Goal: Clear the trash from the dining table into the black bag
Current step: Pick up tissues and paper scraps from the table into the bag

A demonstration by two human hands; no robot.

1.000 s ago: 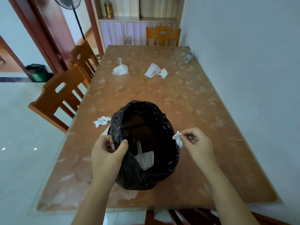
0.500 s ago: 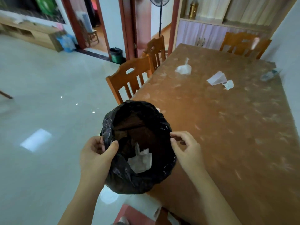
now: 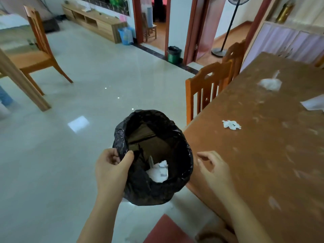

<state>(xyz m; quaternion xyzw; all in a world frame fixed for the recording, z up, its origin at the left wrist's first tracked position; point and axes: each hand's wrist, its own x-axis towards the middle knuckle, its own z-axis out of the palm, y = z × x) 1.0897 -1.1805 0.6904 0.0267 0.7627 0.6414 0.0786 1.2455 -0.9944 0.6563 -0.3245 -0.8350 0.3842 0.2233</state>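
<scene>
Three scraps of trash are lying on the bench (image 3: pixel 263 155), all beyond the black bag (image 3: pixel 152 186) and to its right: a crumpled tissue (image 3: pixel 231 124) nearest the bag, a twisted white wad (image 3: pixel 269 84) farther off, and a flat paper (image 3: pixel 313 104) cut off by the frame edge. The bag is hanging off the bench's near corner, over the floor, just beside the bench edge. Its mouth is gaping upward toward the camera, so its long axis is running roughly vertical, mouth up and belly down; white paper (image 3: pixel 157 172) is sitting at the bottom inside.

The left hand (image 3: pixel 112 171) is clenching the bag's rim on the side away from the bench, thumb inside and fingers outside, keeping the mouth spread. The right hand (image 3: pixel 213 170) is released, fingers loosely curled and holding nothing, hovering just beside the rim on the bench side.

The step in hand appears to be the gap between one drop and the next pick. The next move probably calls for the right hand reaching past the bag to the crumpled tissue, pinching it lightly, and carrying it over the open mouth while the left hand is holding the rim wide.
</scene>
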